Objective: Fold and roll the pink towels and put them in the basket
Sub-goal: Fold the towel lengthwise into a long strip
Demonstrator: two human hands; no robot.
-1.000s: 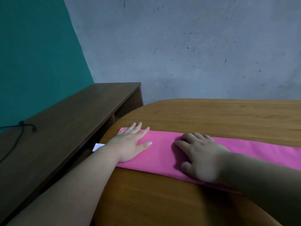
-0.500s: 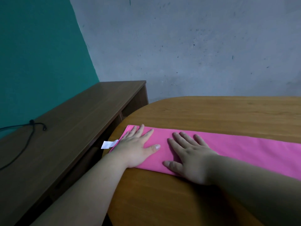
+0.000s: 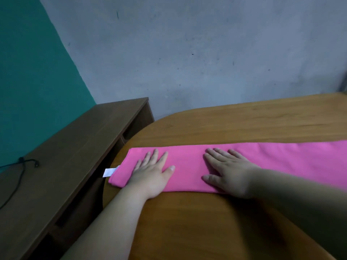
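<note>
A pink towel (image 3: 187, 166) lies folded into a long narrow strip across the wooden table (image 3: 234, 124), running off the frame's right edge. Its left end is at the table's rounded left edge, and a white tag (image 3: 109, 172) sticks out there. My left hand (image 3: 152, 173) rests flat on the strip near that end, fingers spread. My right hand (image 3: 228, 172) presses flat on the towel a little to the right, palm down, fingers apart. Neither hand grips the cloth. No basket is in view.
A low dark-brown cabinet (image 3: 65, 156) stands left of the table against the teal wall, with a black cable (image 3: 20, 166) lying on top. A grey wall runs behind the table.
The view has shifted, and the towel's left end and tag now show fully. My right hand has flattened and spread its fingers; both hands stay pressed on the strip.
</note>
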